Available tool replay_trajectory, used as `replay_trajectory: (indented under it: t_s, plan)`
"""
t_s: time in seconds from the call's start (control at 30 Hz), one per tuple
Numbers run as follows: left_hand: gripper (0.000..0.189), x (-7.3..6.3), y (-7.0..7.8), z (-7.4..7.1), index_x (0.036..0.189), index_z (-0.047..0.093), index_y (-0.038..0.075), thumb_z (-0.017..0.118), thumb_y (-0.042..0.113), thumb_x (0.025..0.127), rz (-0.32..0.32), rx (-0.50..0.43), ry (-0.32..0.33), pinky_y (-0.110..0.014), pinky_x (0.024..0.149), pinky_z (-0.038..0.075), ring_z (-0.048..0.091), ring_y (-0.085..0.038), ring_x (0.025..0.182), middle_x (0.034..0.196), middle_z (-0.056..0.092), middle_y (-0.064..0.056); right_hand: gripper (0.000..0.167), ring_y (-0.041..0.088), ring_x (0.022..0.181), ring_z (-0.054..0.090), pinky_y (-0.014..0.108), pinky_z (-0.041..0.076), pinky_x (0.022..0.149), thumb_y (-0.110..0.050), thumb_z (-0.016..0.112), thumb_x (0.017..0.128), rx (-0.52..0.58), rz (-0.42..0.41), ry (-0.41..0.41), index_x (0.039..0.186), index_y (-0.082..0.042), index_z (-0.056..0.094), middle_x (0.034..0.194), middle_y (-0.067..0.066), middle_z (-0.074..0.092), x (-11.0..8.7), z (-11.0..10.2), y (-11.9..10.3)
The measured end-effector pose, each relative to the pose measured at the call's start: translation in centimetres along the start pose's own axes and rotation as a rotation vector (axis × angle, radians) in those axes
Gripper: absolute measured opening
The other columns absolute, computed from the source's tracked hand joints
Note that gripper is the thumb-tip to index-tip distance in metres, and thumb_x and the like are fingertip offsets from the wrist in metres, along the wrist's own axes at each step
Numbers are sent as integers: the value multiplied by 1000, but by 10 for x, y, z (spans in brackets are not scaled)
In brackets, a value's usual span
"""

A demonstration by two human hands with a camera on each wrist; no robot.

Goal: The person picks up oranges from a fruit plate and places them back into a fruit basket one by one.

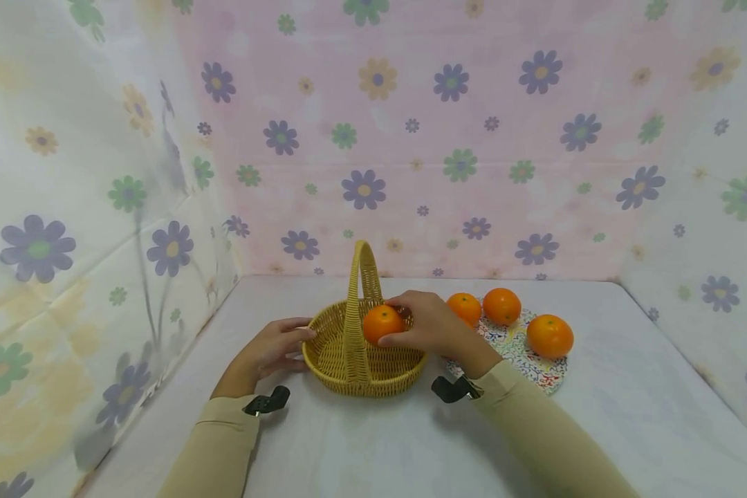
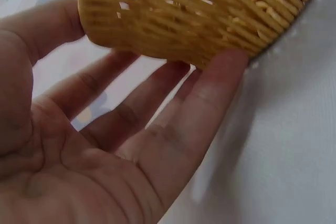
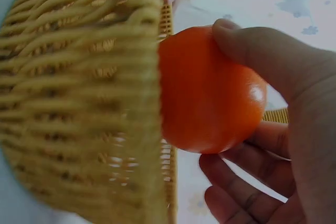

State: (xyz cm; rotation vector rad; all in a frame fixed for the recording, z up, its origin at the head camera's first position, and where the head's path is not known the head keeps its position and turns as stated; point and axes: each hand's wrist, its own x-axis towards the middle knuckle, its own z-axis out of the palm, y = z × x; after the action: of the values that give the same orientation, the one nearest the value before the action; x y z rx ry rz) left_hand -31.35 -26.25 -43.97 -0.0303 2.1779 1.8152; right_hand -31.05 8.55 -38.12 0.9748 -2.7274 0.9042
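A yellow wicker basket with a tall arched handle stands on the table. My right hand holds an orange between thumb and fingers, over the basket's right part beside the handle. In the right wrist view, that orange is at the rim, partly hidden by the woven wall. My left hand is at the basket's left side. Its nearly straight fingers touch the outer wall in the left wrist view, with the thumb at the rim. No fruit shows on the visible basket floor.
To the right lies a round, multicoloured patterned mat or plate. On it are three more oranges: a left one, a back one and a right one. Flowered cloth walls enclose the white table.
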Motion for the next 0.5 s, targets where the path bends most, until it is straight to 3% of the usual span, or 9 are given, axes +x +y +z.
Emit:
replay_trajectory:
  t_s: [0.27,0.5]
  plan:
    - [58,-3,14,1,151,50,6,68,25,100,-15,88,-20,-47,86,64,68,-31,118,143,60,-20,68,9,96,62,27,57,84,-60,87,76,-7,78,-113,130,-21,71,110,-11,70,20,9,-12]
    - [54,-4,25,5,149,50,2,66,20,101,-15,175,-36,-47,83,64,71,-29,111,137,63,-21,55,12,93,63,26,57,79,-45,88,80,34,107,-154,125,-18,73,110,-8,71,28,20,-21]
